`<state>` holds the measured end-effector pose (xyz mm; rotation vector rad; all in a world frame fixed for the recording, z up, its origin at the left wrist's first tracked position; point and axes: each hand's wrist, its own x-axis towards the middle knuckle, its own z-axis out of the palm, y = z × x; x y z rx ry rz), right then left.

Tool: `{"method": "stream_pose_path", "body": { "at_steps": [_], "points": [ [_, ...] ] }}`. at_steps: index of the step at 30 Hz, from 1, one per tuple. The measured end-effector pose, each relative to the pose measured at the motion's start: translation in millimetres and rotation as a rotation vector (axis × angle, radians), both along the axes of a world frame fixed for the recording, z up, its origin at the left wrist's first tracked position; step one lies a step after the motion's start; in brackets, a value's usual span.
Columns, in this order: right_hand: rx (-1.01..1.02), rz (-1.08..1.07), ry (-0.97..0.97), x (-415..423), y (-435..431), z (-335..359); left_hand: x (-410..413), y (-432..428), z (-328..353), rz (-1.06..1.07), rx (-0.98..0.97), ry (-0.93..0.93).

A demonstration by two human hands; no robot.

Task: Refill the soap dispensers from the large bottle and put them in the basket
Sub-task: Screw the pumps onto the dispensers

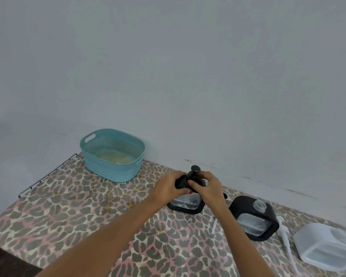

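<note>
On the leopard-print table (68, 216), the teal basket (108, 168) is sitting at ten o'clock, and an uncapped dispenser (254, 218) at four o'clock, of the black dispenser (186, 205) I am holding, my left hand (168, 184) clasping its shoulder, my right hand (208, 186) gripping its pump (195, 169).
</note>
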<state>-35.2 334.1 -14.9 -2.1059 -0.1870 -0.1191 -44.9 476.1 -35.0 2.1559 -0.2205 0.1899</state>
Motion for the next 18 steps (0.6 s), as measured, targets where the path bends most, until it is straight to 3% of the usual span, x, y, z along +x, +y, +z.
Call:
{"method": "stream_pose_path", "body": {
  "at_steps": [4,12,18],
  "points": [
    [-0.048,-0.092,-0.006,2.7,8.9,-4.3,1.6,0.5,-1.4,-0.003,0.007,0.001],
    [-0.079,0.077,-0.024,-4.2,-1.4,4.3,2.2,0.2,-2.4,0.005,0.003,0.001],
    [-0.081,-0.059,-0.030,3.1,4.7,1.5,3.5,0.4,-3.4,0.005,0.004,0.006]
  ]
}}
